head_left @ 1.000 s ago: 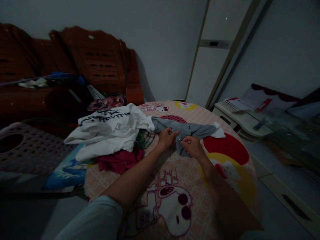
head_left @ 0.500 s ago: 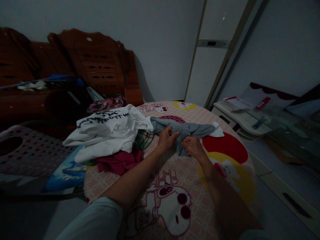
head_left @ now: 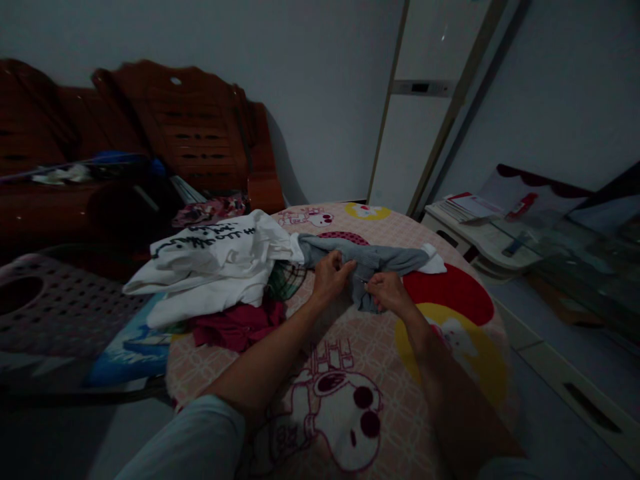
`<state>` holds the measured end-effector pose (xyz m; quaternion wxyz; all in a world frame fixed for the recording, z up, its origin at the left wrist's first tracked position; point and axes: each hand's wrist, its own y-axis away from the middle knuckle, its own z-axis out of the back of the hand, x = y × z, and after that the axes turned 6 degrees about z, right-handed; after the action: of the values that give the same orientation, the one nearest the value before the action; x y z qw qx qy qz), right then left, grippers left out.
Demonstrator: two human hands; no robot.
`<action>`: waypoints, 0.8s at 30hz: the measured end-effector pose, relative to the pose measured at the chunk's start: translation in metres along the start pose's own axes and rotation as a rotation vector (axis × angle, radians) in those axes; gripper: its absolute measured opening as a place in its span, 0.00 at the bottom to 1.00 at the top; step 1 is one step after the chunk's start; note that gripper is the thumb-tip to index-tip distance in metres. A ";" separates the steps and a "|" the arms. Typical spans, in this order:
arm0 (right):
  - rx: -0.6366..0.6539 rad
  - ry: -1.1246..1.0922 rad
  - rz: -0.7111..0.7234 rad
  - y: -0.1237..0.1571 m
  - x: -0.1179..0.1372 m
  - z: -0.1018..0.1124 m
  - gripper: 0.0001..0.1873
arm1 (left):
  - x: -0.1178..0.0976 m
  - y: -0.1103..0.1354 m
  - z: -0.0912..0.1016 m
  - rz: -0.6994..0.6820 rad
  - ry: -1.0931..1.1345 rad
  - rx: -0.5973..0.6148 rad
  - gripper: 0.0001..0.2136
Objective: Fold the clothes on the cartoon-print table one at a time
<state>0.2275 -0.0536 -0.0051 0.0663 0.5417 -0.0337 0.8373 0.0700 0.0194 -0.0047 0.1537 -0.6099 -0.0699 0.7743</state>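
A grey garment (head_left: 395, 258) with white ends lies stretched sideways across the round table. My left hand (head_left: 331, 277) pinches its cloth near the middle, thumb and fingers together. Just to the right, my right hand (head_left: 389, 292) is closed in a pinch at the part of the garment that hangs toward me. A tiny shiny thing shows at its fingertips, too small to name. Left of my hands, a white garment with black lettering (head_left: 215, 260) lies crumpled, touching the grey one. A dark red cloth (head_left: 240, 325) and a green checked cloth (head_left: 287, 280) show beneath it.
The table wears a pink patterned cloth (head_left: 295, 427) with cartoon dogs. On the left stand a perforated plastic chair (head_left: 75, 300) and a carved wooden bench (head_left: 185, 127) with things on it. A tall white cabinet unit (head_left: 410, 140) stands behind; a low stand with papers (head_left: 470, 205) is right.
Both hands stay at the middle of the grey garment, with only slight finger movement. The whole view has shifted a little.
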 end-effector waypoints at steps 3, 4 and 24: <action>-0.005 -0.066 0.039 -0.001 -0.001 0.001 0.09 | 0.005 -0.002 0.001 0.039 0.000 0.021 0.16; -0.015 -0.086 0.055 -0.001 -0.001 0.001 0.10 | 0.006 -0.002 0.001 0.055 -0.008 0.034 0.17; 0.038 -0.005 0.018 -0.005 -0.008 0.001 0.09 | 0.002 0.000 0.003 0.060 -0.082 0.354 0.17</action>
<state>0.2328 -0.0493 -0.0119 0.0483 0.5446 -0.0230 0.8370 0.0666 0.0205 -0.0056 0.2324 -0.5431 0.0795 0.8029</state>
